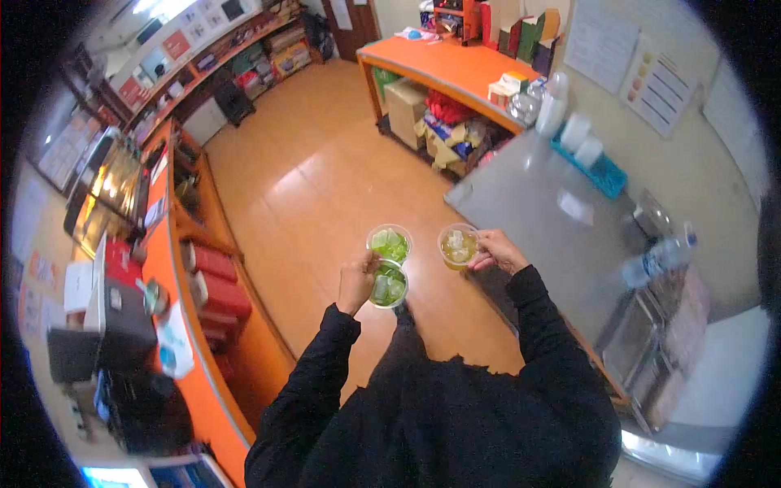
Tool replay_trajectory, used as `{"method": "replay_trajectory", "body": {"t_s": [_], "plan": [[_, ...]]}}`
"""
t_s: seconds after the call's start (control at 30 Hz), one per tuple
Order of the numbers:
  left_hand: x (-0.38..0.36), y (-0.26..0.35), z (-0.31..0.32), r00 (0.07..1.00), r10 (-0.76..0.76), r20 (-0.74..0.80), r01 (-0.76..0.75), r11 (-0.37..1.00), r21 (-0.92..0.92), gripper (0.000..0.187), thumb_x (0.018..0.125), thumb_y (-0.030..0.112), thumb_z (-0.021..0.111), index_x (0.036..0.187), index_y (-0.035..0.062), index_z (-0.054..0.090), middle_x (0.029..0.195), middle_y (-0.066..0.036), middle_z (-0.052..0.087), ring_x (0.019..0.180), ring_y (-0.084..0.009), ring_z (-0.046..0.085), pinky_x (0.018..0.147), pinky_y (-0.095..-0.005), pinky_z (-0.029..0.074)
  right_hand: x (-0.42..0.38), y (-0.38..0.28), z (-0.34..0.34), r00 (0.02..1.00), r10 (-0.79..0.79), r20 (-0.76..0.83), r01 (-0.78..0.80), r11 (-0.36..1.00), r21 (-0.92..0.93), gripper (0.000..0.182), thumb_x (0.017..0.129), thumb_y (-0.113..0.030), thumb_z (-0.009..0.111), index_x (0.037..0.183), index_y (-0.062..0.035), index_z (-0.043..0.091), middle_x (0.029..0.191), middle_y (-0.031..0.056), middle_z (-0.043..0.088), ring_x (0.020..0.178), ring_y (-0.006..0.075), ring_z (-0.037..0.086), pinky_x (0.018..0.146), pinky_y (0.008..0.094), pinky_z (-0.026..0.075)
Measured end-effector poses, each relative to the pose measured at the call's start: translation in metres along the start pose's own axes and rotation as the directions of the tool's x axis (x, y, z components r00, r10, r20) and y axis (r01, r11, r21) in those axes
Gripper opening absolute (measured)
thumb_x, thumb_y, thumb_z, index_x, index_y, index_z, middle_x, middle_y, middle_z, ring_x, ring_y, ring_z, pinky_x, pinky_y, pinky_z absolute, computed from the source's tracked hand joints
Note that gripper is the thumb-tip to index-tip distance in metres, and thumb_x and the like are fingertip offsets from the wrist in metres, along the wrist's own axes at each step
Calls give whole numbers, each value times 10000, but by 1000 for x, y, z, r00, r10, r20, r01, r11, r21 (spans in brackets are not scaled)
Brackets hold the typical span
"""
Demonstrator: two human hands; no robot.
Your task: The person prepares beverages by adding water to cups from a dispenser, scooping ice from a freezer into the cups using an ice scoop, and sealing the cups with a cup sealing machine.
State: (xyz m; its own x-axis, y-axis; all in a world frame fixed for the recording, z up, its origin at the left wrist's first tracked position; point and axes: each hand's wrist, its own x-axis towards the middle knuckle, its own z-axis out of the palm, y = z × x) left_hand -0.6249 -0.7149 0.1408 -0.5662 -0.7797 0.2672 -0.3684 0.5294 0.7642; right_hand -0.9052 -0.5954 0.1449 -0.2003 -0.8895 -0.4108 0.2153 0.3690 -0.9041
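Note:
My left hand (355, 285) is closed on two clear plastic cups, its fingers at their rims. The farther cup (390, 242) and the nearer cup (389, 286) both contain bright green drink with ice cubes, and they touch or nearly touch. A single clear cup (457, 247) of yellowish-brown drink with ice is gripped at its right side by my right hand (499, 250). All three cups are held above the floor, in front of my body, with the two hands apart.
An orange counter (181, 325) runs along my left, with red boxes (218, 281) on its shelf. To my right stands a metal table (529, 191) bearing a blue basket (606, 177) and a plastic bottle (661, 259). Ahead is an orange table (455, 65). Tiled floor (285, 138) stretches between them.

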Motion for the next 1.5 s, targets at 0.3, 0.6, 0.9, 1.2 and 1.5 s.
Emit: {"method": "replay_trajectory", "body": {"t_s": [0.3, 0.6, 0.9, 1.2, 1.5], "plan": [[412, -120, 35, 962, 245, 123, -246, 969, -7, 97, 734, 6, 538, 819, 1, 585, 721, -163, 604, 666, -217, 624, 584, -290, 477, 325, -155, -106, 977, -58, -208, 73, 995, 69, 260, 813, -72, 354, 1032, 26, 455, 719, 130, 540, 567, 241, 621, 482, 288, 534], [782, -187, 125, 894, 390, 219, -373, 921, -117, 130, 711, -12, 511, 826, 6, 569, 730, -176, 598, 705, -288, 608, 612, -337, 485, 598, -252, -247, 891, -191, -412, 319, 909, 268, 189, 818, -64, 385, 942, 75, 414, 742, 162, 536, 635, 290, 620, 519, 324, 542], [1059, -225, 256, 823, 497, 275, -447, 865, -228, 78, 715, 9, 518, 790, 10, 540, 707, -178, 586, 679, -329, 587, 568, -372, 462, 822, -320, -396, 666, -111, -738, 483, 818, 313, 354, 784, -48, 368, 1097, 118, 356, 914, 220, 535, 695, 297, 615, 581, 332, 539], [1205, -238, 356, 639, 570, 516, -444, 822, -357, 120, 719, 1, 524, 829, 31, 562, 710, -178, 585, 656, -310, 593, 562, -368, 464, 874, -375, -431, 57, -31, -998, -59, 998, -34, 306, 833, -208, 444, 1018, 29, 497, 788, 192, 580, 654, 297, 598, 576, 342, 500], [1255, -271, 398, 475, 636, 608, -333, 770, -544, 125, 728, 13, 552, 851, 34, 559, 753, -181, 584, 670, -323, 584, 554, -377, 452, 998, -397, -414, 505, -89, -859, -146, 971, -186, 253, 843, -207, 404, 786, 5, 532, 627, 153, 566, 503, 227, 582, 457, 317, 476]]}}
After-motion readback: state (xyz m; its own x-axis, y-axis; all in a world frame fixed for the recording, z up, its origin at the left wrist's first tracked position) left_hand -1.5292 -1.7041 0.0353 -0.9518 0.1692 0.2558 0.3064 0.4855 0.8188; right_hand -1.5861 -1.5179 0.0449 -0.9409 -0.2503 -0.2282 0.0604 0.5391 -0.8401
